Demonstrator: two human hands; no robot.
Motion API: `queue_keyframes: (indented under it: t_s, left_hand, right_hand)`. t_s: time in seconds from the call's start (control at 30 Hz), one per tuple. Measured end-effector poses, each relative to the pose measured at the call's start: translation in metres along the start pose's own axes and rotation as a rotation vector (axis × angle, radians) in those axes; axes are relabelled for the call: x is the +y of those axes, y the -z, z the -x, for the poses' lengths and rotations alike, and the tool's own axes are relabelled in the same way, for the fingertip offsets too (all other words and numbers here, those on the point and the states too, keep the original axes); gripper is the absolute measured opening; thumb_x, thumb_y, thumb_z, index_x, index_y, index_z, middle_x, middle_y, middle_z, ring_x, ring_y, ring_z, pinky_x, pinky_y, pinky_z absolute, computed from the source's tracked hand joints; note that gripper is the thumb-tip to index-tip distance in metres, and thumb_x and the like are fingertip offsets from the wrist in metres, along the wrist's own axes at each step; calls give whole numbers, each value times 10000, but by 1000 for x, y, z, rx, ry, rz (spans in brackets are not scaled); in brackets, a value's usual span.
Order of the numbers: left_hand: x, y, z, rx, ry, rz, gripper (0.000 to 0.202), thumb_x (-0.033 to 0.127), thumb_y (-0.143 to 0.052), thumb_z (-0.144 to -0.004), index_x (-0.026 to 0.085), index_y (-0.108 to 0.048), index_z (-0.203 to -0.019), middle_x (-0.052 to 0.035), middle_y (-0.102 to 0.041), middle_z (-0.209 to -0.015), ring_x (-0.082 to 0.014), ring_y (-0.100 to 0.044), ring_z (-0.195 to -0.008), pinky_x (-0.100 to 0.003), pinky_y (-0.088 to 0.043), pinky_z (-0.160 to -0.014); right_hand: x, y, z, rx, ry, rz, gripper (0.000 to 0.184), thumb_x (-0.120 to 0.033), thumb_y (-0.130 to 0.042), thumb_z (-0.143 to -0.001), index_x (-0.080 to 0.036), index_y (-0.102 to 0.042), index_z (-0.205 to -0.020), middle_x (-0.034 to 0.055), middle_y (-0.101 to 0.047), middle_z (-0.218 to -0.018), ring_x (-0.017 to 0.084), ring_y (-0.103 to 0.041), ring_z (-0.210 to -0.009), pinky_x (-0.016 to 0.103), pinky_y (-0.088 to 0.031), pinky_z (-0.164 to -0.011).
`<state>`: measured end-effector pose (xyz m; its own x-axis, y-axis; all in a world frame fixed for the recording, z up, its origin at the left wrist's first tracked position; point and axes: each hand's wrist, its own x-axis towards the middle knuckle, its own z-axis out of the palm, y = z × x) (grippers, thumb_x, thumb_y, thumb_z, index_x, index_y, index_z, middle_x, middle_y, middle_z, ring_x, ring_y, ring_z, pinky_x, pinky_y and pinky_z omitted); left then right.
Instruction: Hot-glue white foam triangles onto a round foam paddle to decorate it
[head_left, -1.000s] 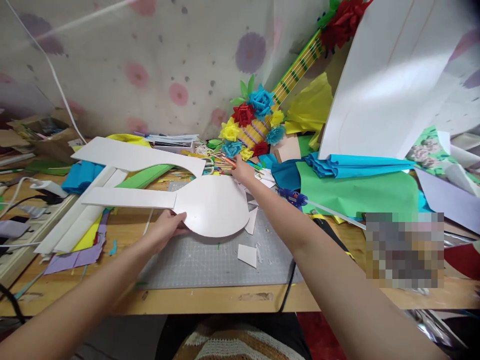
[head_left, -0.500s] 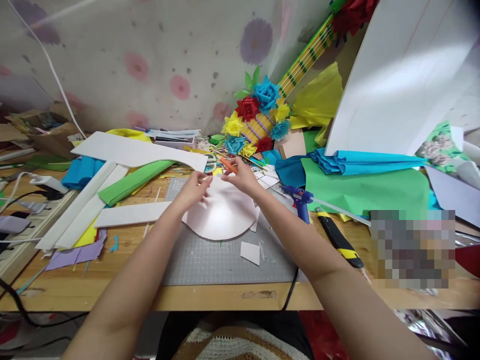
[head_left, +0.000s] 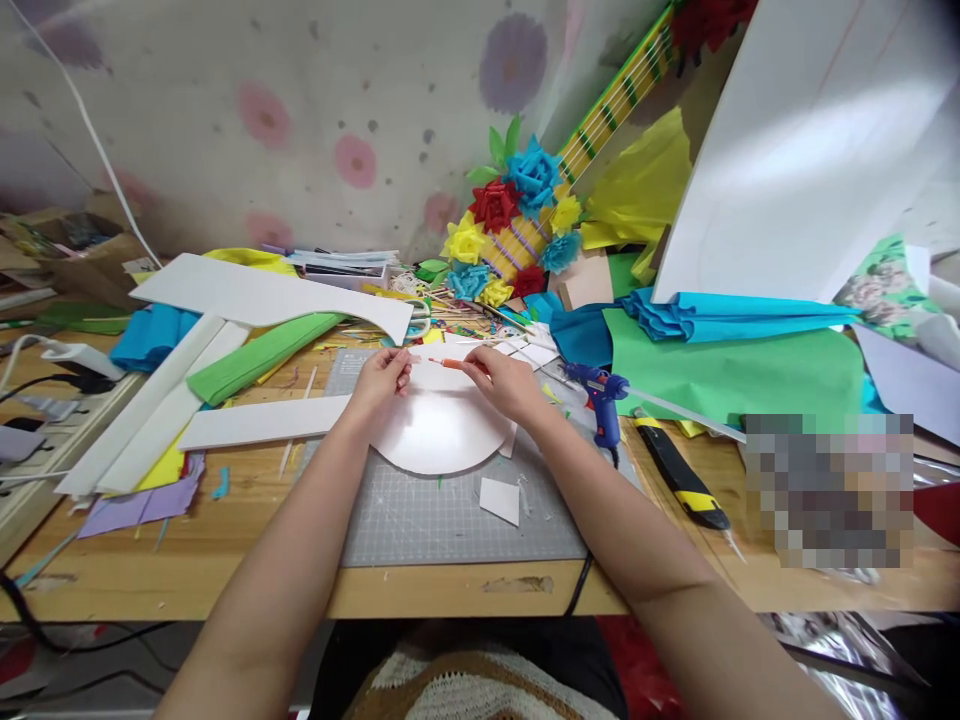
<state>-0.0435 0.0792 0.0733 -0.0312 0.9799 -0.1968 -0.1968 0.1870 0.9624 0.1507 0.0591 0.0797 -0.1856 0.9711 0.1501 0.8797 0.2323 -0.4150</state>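
Note:
In my right hand [head_left: 506, 383] is a slim orange pen [head_left: 453, 364], held between thumb and fingers with its narrow tip pointing left. My left hand [head_left: 384, 384] faces it, fingers curled into a pinch; what sits between them, if anything, is too small to make out. Below both hands lies a white rounded board [head_left: 442, 430], flat on the grey cutting mat [head_left: 420, 530]. A small white offcut [head_left: 500, 501] rests on the mat near the board's lower right edge.
To the right are a blue glue gun [head_left: 602, 400] and a black-and-yellow utility knife [head_left: 679, 470]. White strips [head_left: 262, 422], a curved white board [head_left: 262, 290] and a green paper roll [head_left: 262, 360] occupy the left. A flower-decorated yellow guitar [head_left: 517, 250] leans at the back.
The orange pen has come down towards me and now points left with its thin tip showing. My left hand has closed from loosely spread fingers into a pinch.

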Motion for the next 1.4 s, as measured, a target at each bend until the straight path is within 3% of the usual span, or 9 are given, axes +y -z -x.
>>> queue_keyframes:
  t_s: [0.17,0.47,0.8,1.0,1.1,1.4]
  left_hand:
    - [-4,-2,0,-5,-19,-45,178,186,-621,-840,146,-528,-694,62,-471,-561,-22,-360,-401,-141,-306,-353]
    - [-11,-5,0,-143,-91,-114,228,278,-719,-741,149,-534,-708,53,-527,-567,-34,-428,-428,-165,-378,-394]
    - [-10,-7,9,-323,-173,-211,310,370,-725,-716,177,-485,-749,50,-571,-570,-59,-467,-419,-219,-475,-441]
    - [-15,-13,8,-262,-193,-241,254,392,-554,-876,210,-426,-754,76,-474,-554,-67,-394,-425,-191,-409,-409]
    - [-19,-13,4,-199,-218,-290,267,397,-456,-933,216,-415,-741,81,-401,-536,-71,-344,-428,-177,-332,-403]
    - [-23,-15,1,-91,-171,-301,332,460,-497,-906,223,-374,-709,79,-371,-520,-84,-343,-448,-200,-298,-449]
  right_hand:
    - [-2,-2,0,12,34,11,221,-380,-462,-964,-221,-614,-947,30,-710,-1003,181,-624,-903,268,-316,-648]
    - [-7,-4,-3,-33,71,8,211,-347,-458,-960,-217,-624,-956,37,-705,-966,178,-615,-856,265,-308,-642]
    - [-1,2,-4,-152,105,-266,195,-289,-477,-921,-191,-612,-819,1,-640,-730,142,-538,-695,243,-329,-646]
    - [-1,-2,-6,-136,104,-331,231,-330,-456,-931,-200,-586,-791,-12,-625,-703,140,-536,-677,240,-339,-639]
    - [-6,-5,-5,-91,79,-261,212,-335,-464,-939,-207,-590,-827,-3,-651,-751,147,-550,-692,246,-330,-633]
    - [-25,-8,5,-12,78,75,252,-398,-413,-983,-218,-586,-948,40,-702,-967,190,-624,-842,276,-274,-591]
